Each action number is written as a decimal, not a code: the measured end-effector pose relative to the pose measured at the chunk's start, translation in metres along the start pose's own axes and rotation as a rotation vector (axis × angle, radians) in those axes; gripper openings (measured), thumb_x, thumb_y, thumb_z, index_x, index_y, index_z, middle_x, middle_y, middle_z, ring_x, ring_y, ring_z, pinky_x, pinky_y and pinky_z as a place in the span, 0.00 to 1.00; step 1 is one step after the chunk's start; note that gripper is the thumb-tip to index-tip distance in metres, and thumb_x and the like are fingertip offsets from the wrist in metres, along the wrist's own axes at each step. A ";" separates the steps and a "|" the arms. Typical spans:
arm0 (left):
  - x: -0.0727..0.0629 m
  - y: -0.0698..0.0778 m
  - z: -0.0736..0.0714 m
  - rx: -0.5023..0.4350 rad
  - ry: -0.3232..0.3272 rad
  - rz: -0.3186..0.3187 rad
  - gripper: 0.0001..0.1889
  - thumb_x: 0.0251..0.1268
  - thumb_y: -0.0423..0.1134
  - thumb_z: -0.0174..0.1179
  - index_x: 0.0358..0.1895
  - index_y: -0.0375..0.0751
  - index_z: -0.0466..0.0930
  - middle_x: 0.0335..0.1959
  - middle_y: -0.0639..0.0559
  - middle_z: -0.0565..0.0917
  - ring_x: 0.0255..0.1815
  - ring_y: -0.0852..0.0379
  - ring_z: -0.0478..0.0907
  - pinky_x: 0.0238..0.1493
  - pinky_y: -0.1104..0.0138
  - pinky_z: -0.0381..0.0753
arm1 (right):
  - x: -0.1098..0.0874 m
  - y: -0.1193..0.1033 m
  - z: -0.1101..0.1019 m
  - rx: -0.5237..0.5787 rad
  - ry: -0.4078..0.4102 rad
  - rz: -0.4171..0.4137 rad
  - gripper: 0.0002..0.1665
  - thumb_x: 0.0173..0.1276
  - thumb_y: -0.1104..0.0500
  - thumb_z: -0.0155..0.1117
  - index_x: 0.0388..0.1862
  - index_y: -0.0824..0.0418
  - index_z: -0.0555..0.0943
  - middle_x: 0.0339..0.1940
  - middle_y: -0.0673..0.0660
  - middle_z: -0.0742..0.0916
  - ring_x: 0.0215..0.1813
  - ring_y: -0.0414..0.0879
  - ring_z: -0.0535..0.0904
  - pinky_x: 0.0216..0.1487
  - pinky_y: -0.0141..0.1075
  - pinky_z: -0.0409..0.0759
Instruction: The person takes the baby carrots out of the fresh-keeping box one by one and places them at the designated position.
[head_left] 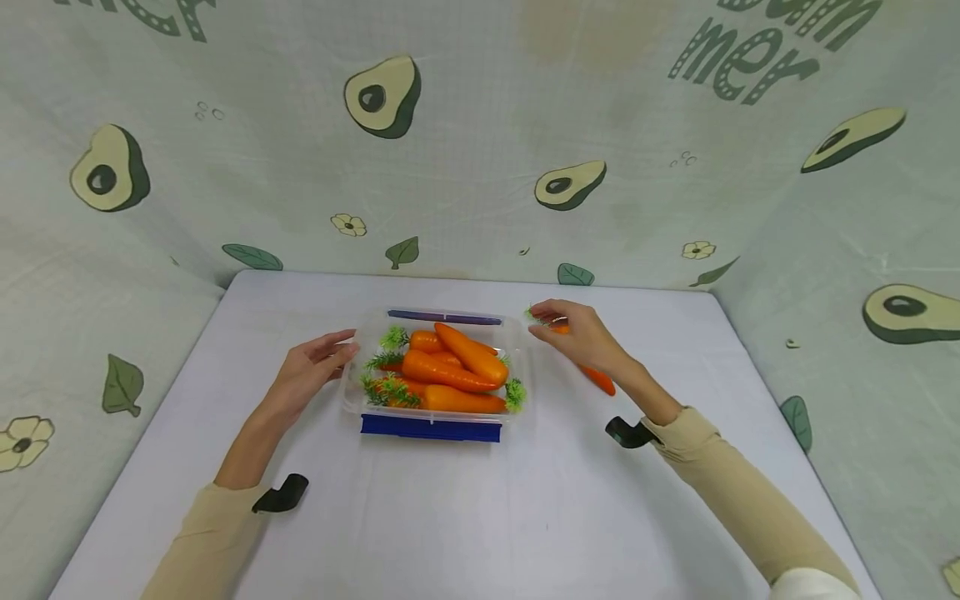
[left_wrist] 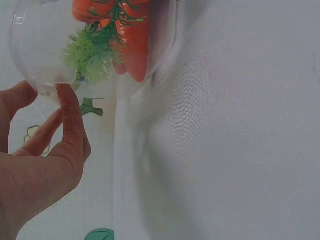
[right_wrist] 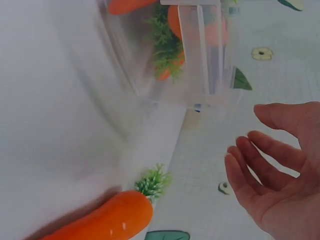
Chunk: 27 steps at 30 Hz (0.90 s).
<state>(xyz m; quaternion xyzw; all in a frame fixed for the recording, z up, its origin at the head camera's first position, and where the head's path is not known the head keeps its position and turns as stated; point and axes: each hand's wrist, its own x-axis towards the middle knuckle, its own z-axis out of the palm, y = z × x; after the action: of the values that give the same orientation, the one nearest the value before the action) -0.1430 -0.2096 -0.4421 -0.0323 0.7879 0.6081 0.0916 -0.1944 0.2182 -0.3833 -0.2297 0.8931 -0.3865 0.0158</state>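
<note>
A clear plastic food container (head_left: 354,400) with blue clip flaps stands on the white table, filled with several orange toy carrots (head_left: 453,371) with green tops. At its left side my left hand (head_left: 303,375) pinches the clear side flap between thumb and fingertips, as the left wrist view shows. My right hand (head_left: 581,333) hovers to the right of the container, fingers loosely bent and nothing between them. Under it lies a loose carrot (right_wrist: 115,217), its green top (right_wrist: 153,182) toward the back of the table. The hand covers part of that carrot in the head view.
The white table (head_left: 442,517) reaches back to a hanging cloth (head_left: 480,125) printed with avocados and leaves, which also closes off both sides. A blue front flap (head_left: 431,428) hangs outward from the container, and another blue flap (head_left: 445,317) is at its back.
</note>
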 end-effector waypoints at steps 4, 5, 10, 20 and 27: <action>0.001 -0.001 0.000 -0.005 0.001 0.003 0.35 0.75 0.56 0.61 0.75 0.38 0.69 0.65 0.34 0.77 0.50 0.63 0.79 0.49 0.76 0.81 | 0.008 -0.008 0.006 0.017 -0.037 -0.033 0.19 0.73 0.62 0.69 0.58 0.71 0.82 0.56 0.67 0.86 0.54 0.58 0.83 0.60 0.54 0.81; 0.002 -0.001 0.000 -0.005 0.002 0.002 0.34 0.75 0.56 0.61 0.75 0.38 0.69 0.65 0.34 0.77 0.49 0.64 0.79 0.49 0.76 0.81 | 0.010 -0.010 0.008 0.015 -0.043 -0.044 0.19 0.73 0.62 0.69 0.58 0.70 0.82 0.57 0.67 0.86 0.54 0.58 0.83 0.60 0.53 0.82; 0.000 0.000 0.001 -0.001 0.001 -0.003 0.34 0.75 0.55 0.61 0.76 0.39 0.69 0.65 0.35 0.77 0.48 0.66 0.79 0.50 0.77 0.81 | 0.019 -0.015 0.017 0.018 -0.076 -0.094 0.20 0.73 0.62 0.68 0.58 0.73 0.81 0.57 0.68 0.85 0.55 0.61 0.83 0.60 0.52 0.81; -0.001 0.003 0.002 -0.006 0.000 -0.005 0.34 0.75 0.54 0.61 0.76 0.38 0.69 0.66 0.34 0.77 0.48 0.66 0.79 0.50 0.76 0.80 | 0.029 -0.026 0.036 -0.021 -0.165 -0.172 0.23 0.73 0.62 0.68 0.62 0.71 0.79 0.59 0.66 0.85 0.58 0.60 0.82 0.61 0.51 0.81; -0.001 0.002 0.003 -0.016 0.002 -0.005 0.34 0.75 0.53 0.61 0.76 0.38 0.68 0.65 0.35 0.77 0.48 0.67 0.79 0.50 0.76 0.81 | 0.034 -0.034 0.049 -0.053 -0.258 -0.176 0.26 0.74 0.61 0.67 0.67 0.72 0.76 0.62 0.68 0.83 0.60 0.60 0.80 0.62 0.51 0.80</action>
<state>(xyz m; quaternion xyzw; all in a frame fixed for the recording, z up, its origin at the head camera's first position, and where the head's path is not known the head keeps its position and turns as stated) -0.1425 -0.2065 -0.4405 -0.0359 0.7829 0.6143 0.0920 -0.2014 0.1498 -0.3892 -0.3552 0.8699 -0.3301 0.0903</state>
